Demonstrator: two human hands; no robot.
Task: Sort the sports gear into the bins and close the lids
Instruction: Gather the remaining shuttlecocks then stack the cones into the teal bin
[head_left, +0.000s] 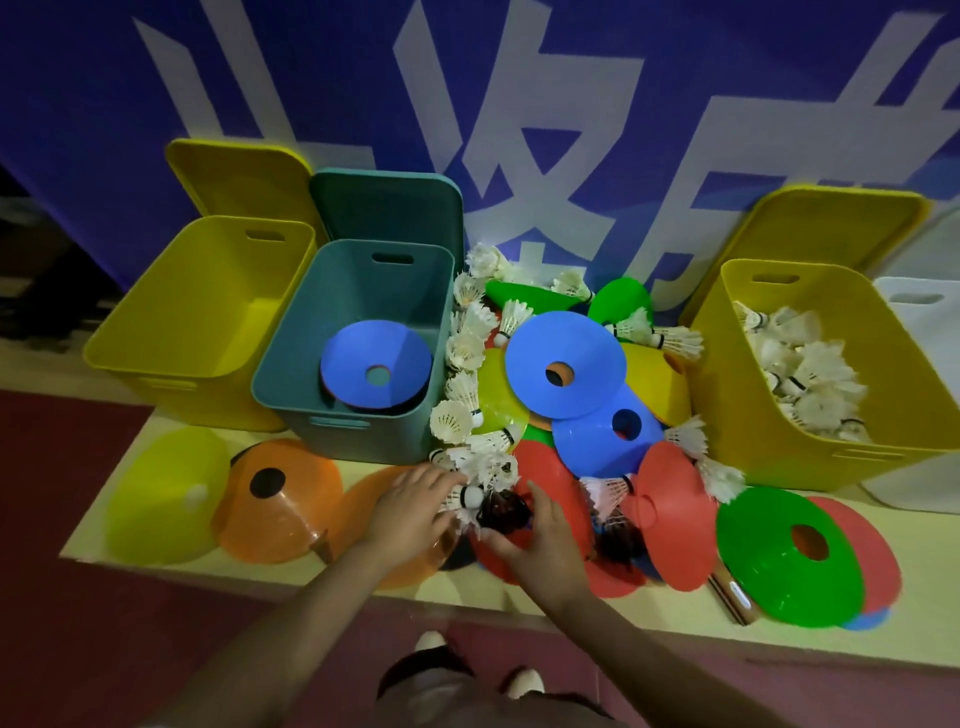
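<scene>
A heap of white shuttlecocks (462, 384) and flat cones, among them a blue cone (587, 343) and red cones (670, 514), lies on the pale shelf (93, 540) between the bins. My left hand (410, 514) rests with fairly straight fingers on white shuttlecocks (467, 496) at the heap's front. My right hand (540, 540) cups a dark-feathered shuttlecock (504, 512) between thumb and fingers. The teal bin (358, 291) holds stacked blue cones (376, 371). The right yellow bin (727, 395) holds many white shuttlecocks (800, 364). The left yellow bin (208, 322) shows nothing inside.
Lids lean on the blue wall behind the bins: yellow (234, 176), teal (387, 208), yellow (831, 223). A white bin (914, 312) sits far right. Yellow (166, 493) and orange (275, 499) cones lie front left, a green cone (789, 556) and a paddle handle (732, 592) front right.
</scene>
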